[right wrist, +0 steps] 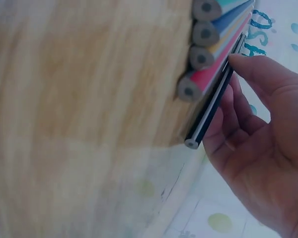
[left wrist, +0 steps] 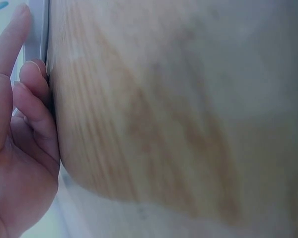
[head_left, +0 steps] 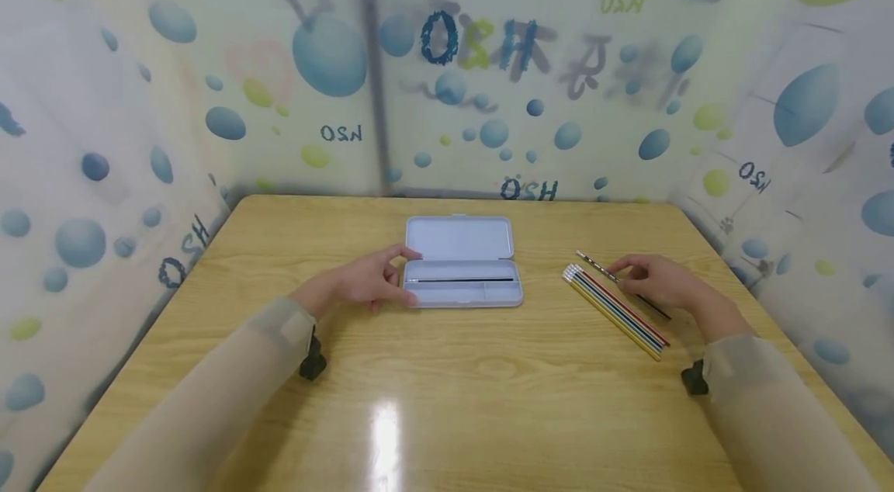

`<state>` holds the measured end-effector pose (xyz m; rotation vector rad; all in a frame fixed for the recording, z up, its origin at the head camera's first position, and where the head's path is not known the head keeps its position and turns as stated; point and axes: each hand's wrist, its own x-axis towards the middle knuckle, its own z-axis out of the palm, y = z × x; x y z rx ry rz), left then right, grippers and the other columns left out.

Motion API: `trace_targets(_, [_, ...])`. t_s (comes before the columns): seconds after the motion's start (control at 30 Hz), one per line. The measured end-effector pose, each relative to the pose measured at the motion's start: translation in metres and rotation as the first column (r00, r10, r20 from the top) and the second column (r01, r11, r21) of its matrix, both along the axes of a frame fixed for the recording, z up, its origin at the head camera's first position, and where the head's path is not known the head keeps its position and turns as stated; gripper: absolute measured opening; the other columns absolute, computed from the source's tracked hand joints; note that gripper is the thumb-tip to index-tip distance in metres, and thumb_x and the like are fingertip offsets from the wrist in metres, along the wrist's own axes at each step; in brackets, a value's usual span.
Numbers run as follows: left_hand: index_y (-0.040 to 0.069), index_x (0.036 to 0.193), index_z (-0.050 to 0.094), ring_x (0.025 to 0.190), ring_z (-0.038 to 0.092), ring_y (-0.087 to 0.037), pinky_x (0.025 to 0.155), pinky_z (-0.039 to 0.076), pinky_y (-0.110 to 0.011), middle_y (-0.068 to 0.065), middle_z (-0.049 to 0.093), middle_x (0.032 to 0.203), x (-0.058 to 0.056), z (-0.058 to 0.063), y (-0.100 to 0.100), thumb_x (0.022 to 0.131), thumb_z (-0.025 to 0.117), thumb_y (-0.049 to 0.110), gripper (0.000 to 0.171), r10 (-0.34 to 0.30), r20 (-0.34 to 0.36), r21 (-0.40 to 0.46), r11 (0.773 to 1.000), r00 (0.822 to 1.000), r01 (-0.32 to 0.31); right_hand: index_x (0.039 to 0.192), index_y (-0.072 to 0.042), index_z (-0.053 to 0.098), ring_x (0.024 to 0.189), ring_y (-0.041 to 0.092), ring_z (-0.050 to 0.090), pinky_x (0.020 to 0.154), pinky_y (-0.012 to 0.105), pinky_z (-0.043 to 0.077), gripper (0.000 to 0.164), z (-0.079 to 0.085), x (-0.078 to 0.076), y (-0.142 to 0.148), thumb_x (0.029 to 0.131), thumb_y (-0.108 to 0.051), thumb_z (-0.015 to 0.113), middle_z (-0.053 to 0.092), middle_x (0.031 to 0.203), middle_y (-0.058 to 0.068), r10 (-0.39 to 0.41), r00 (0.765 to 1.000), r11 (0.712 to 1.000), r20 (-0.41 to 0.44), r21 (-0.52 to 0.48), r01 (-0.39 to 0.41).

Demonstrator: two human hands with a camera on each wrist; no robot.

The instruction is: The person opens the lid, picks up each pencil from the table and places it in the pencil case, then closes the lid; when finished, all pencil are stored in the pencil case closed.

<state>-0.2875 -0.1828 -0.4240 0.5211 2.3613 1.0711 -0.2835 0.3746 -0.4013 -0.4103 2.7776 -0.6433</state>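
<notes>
A pale blue pencil case [head_left: 447, 296] lies on the table with its lid [head_left: 459, 237] raised back. Inside, one dark pencil [head_left: 464, 280] stretches along the rear compartment. My left hand [head_left: 363, 279] holds the case's left end, thumb at the front corner and index finger near the hinge. To the right, my right hand [head_left: 663, 284] pinches a black patterned pencil [head_left: 594, 262] between thumb and fingers. In the right wrist view this black pencil [right wrist: 207, 115] slants beside a row of coloured pencils [right wrist: 208, 82], its flat grey end towards the camera.
Several striped pencils [head_left: 618, 313] in yellow, blue and red lie side by side on the wooden table [head_left: 489, 391], white erasers pointing to the back left. Behind the table's far edge hangs a patterned curtain [head_left: 433, 150], with similar walls on both sides.
</notes>
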Motion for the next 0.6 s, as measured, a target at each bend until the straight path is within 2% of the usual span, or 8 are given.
trace_targets(0.33, [0.026,0.166,0.038,0.055,0.049,-0.017,0.058,0.048,-0.028,-0.003,0.056,0.082,0.0003,0.0027,0.0013,0.092,0.091,0.042,0.092,0.0,0.0,0.0,1.0,1.0,0.0,0.138,-0.009,0.072,0.091,0.022,0.063,0.079,0.036,0.051,0.034,-0.0019,-0.0011,0.0038,0.106,-0.019,0.069,0.075,0.111,0.015,-0.039,0.998,0.999,-0.042,0.012,0.04])
trace_targets(0.6, [0.026,0.166,0.038,0.055,0.05,-0.016,0.057,0.048,-0.028,-0.003,0.057,0.082,0.002,0.0027,0.001,0.092,0.091,0.041,0.092,0.003,0.007,0.007,1.0,1.0,-0.004,0.141,-0.013,0.072,0.098,0.028,0.061,0.076,0.036,0.05,0.034,-0.0016,0.0025,0.0023,0.109,-0.018,0.064,0.07,0.116,0.016,-0.08,0.992,0.996,-0.095,-0.039,0.077])
